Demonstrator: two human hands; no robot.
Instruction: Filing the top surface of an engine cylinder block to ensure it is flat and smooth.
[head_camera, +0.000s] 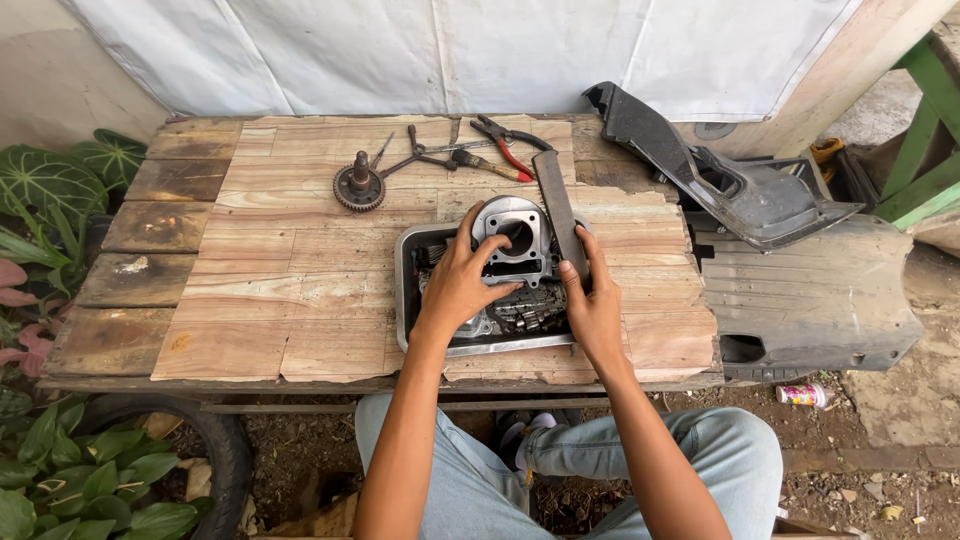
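Note:
A metal tray (408, 300) full of greasy engine parts sits on the wooden table, near its front edge. A silver engine cylinder block (520, 240) with a round bore lies on top of the parts. My left hand (460, 285) rests on the block, fingers spread over its left side. My right hand (592, 300) grips the lower end of a long flat dark file (556, 205), which leans across the tray's right rim and points away from me.
Behind the tray lie a toothed gear on a shaft (358, 186), red-handled pliers (505, 145), a screwdriver (485, 165) and other hand tools. Black plastic scooter body panels (740, 190) crowd the table's right end. Leafy plants (50, 200) and a tyre (215, 450) stand at the left.

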